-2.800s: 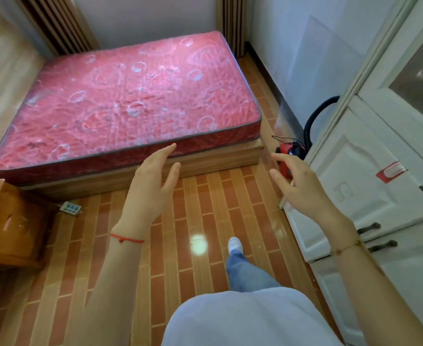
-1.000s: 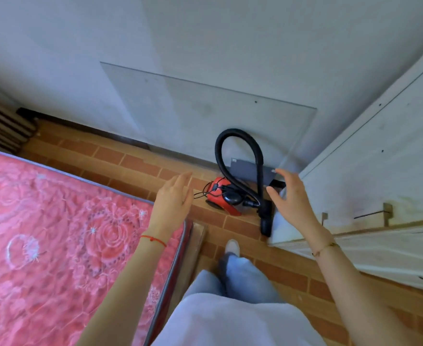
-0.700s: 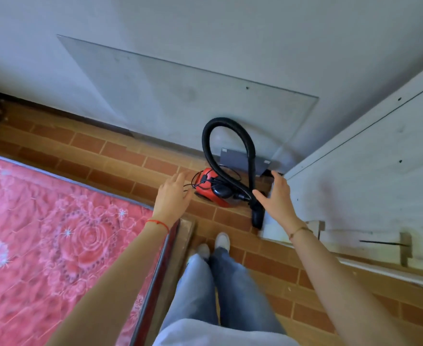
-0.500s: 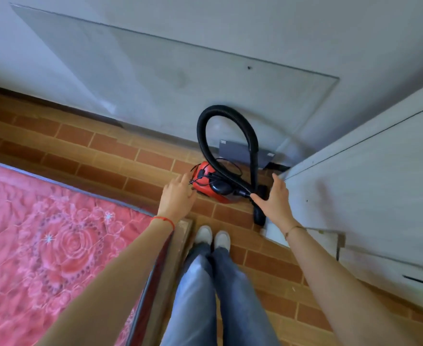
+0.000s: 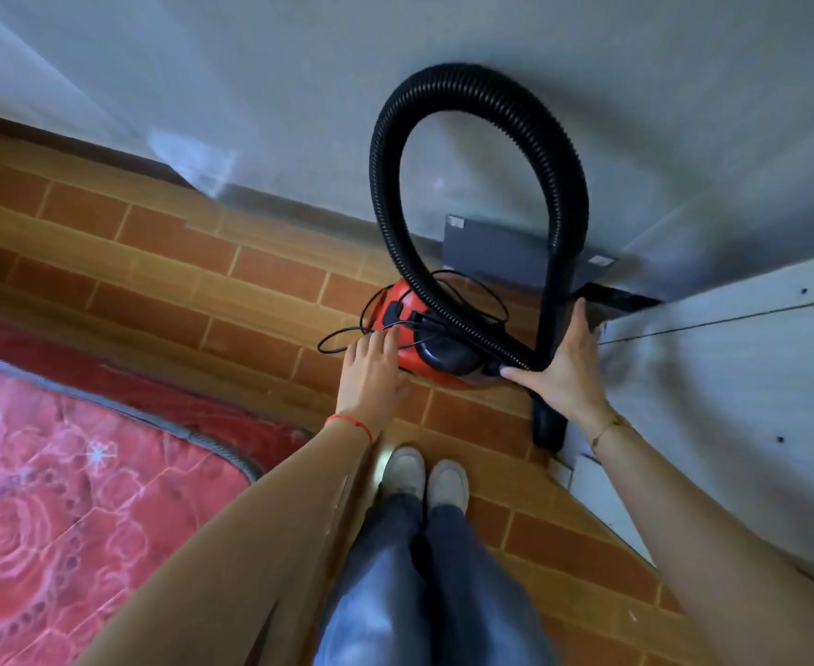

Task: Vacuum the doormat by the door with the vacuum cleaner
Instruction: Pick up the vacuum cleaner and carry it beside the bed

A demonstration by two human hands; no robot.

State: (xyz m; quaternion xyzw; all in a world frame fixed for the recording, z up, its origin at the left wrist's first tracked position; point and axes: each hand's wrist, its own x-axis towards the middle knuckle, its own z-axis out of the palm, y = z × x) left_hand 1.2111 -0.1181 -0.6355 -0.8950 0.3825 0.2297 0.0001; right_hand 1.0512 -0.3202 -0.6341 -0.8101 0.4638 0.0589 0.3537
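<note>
Task at fetch stage: vacuum cleaner [image 5: 424,338] on floor, doormat not in view. Left hand [image 5: 373,372] flat on red body, fingers straight; right hand [image 5: 561,372] spread against hose [image 5: 472,113], not yet closed.

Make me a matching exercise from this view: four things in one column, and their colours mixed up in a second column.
Things:
1. vacuum cleaner body
2. hose
3. shoes
4. mattress

Colours:
A. black
B. pink-red with a flower pattern
C. white
D. red and black

Pairs: 1-D, 2-A, 3-C, 4-B
</note>
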